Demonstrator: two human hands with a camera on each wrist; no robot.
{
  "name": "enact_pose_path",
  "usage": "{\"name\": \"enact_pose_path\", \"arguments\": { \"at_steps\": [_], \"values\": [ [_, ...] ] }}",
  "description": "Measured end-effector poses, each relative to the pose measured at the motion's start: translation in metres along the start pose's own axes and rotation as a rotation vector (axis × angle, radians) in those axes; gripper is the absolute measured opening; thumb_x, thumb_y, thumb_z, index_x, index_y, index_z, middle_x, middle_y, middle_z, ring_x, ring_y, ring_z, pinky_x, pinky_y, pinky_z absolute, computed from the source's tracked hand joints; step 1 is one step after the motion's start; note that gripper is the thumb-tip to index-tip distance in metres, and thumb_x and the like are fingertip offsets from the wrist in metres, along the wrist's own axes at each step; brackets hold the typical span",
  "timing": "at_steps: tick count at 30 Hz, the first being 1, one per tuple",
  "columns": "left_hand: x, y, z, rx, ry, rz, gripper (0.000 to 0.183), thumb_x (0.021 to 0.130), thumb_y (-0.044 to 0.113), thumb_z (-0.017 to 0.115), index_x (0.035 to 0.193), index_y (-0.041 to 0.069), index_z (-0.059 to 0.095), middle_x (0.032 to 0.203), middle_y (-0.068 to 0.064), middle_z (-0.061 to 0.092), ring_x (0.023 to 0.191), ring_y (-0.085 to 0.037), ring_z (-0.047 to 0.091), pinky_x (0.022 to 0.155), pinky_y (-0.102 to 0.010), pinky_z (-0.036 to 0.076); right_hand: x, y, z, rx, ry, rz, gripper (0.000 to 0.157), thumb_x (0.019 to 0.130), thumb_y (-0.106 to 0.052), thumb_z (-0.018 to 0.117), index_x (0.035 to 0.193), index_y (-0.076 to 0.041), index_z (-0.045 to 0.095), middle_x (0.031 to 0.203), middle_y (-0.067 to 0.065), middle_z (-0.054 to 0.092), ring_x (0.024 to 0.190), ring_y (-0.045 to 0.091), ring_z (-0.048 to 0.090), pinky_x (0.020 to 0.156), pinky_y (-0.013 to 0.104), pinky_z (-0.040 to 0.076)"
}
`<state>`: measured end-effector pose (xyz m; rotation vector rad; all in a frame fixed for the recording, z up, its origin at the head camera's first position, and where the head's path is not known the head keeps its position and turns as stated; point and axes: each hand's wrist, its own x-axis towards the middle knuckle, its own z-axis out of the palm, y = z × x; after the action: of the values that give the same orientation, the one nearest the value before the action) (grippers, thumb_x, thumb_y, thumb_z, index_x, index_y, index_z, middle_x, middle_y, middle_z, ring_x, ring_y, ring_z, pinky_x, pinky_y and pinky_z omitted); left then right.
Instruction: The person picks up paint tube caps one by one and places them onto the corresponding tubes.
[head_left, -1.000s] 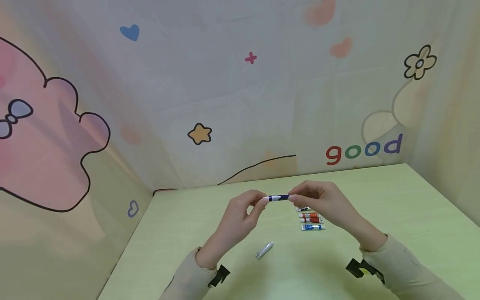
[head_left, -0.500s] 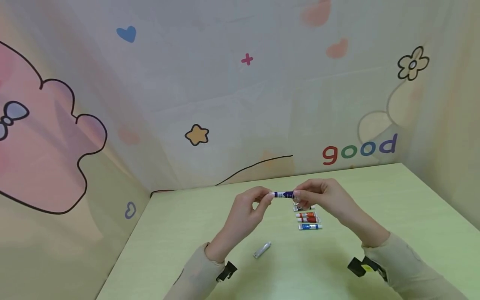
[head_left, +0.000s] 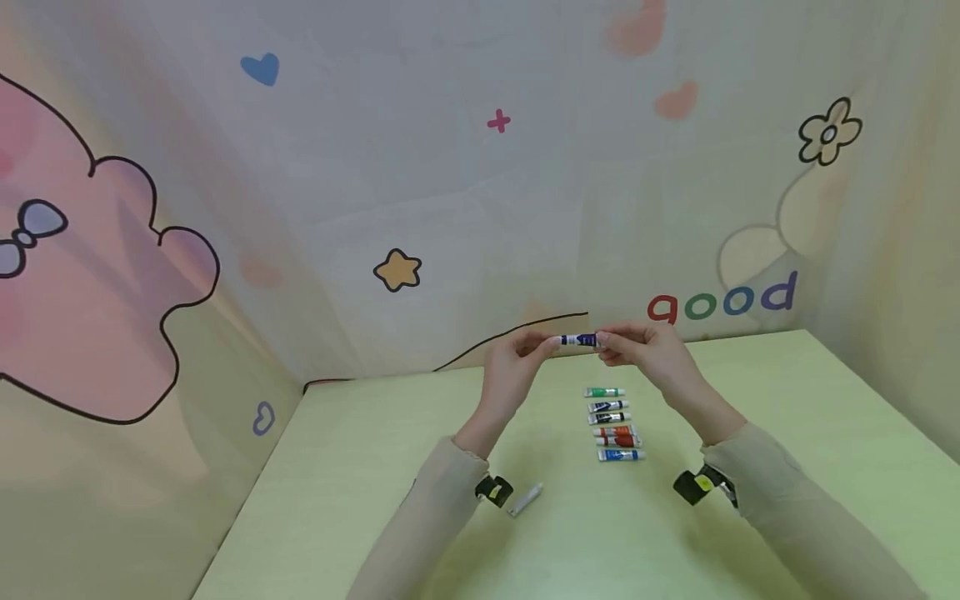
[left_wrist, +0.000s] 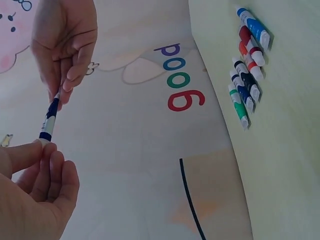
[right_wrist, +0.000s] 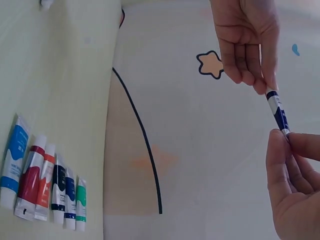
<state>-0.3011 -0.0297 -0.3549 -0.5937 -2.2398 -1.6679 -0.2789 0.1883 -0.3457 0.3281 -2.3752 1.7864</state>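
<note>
Both hands hold one small dark-blue and white paint tube level in the air above the far part of the table. My left hand pinches its white cap end between thumb and forefinger. At the other, flat end, the right hand pinches the tube the same way. In the left wrist view the tube's dark band shows just above the left fingertips. The right wrist view shows the tube slanting between the two hands, its ends hidden by the fingers.
Below the right hand lies a column of paint tubes: green, two dark ones, orange, red and blue. A silvery-white tube lies apart, nearer the front, by the left sleeve. A printed cloth backs the table.
Both hands have risen and moved toward the back with the tube held between them. The green and dark tubes beneath now show fully.
</note>
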Motion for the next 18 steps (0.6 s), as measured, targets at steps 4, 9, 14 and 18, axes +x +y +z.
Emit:
{"name": "enact_pose_path", "arguments": {
  "at_steps": [4, 9, 14, 18],
  "values": [
    [0.02, -0.011, 0.015, 0.01, 0.078, 0.023, 0.017, 0.093, 0.021, 0.074, 0.099, 0.006, 0.077, 0.089, -0.001, 0.074, 0.079, -0.015, 0.067, 0.068, -0.024, 0.05, 0.017, 0.004, -0.002, 0.035, 0.059, -0.001, 0.043, 0.099, -0.026, 0.067, 0.123, 0.01, 0.064, 0.099, 0.01, 0.074, 0.079, 0.005, 0.07, 0.079, 0.021, 0.056],
    [0.04, -0.022, 0.029, -0.001, 0.172, -0.013, 0.014, 0.092, 0.018, 0.076, 0.094, 0.005, 0.079, 0.086, -0.002, 0.074, 0.074, -0.008, 0.063, 0.065, -0.024, 0.047, 0.039, 0.012, 0.0, 0.073, 0.132, 0.033, 0.042, 0.098, -0.026, 0.068, 0.121, 0.009, 0.065, 0.093, 0.004, 0.074, 0.076, 0.004, 0.07, 0.078, 0.023, 0.057],
    [0.054, -0.037, 0.041, -0.109, 0.238, -0.128, 0.012, 0.089, 0.016, 0.079, 0.09, 0.004, 0.079, 0.083, 0.0, 0.073, 0.073, -0.006, 0.061, 0.066, -0.023, 0.049, 0.057, 0.024, 0.005, 0.1, 0.174, 0.101, 0.039, 0.098, -0.023, 0.069, 0.121, 0.008, 0.064, 0.09, -0.001, 0.072, 0.074, 0.005, 0.069, 0.078, 0.024, 0.057],
    [0.059, -0.05, 0.05, -0.16, 0.26, -0.184, 0.011, 0.089, 0.013, 0.079, 0.092, 0.002, 0.078, 0.085, -0.002, 0.073, 0.075, -0.008, 0.064, 0.07, -0.024, 0.054, 0.064, 0.035, 0.01, 0.124, 0.215, 0.137, 0.036, 0.099, -0.02, 0.067, 0.122, 0.008, 0.063, 0.09, 0.0, 0.071, 0.072, 0.004, 0.068, 0.078, 0.026, 0.057]
  ]
}}
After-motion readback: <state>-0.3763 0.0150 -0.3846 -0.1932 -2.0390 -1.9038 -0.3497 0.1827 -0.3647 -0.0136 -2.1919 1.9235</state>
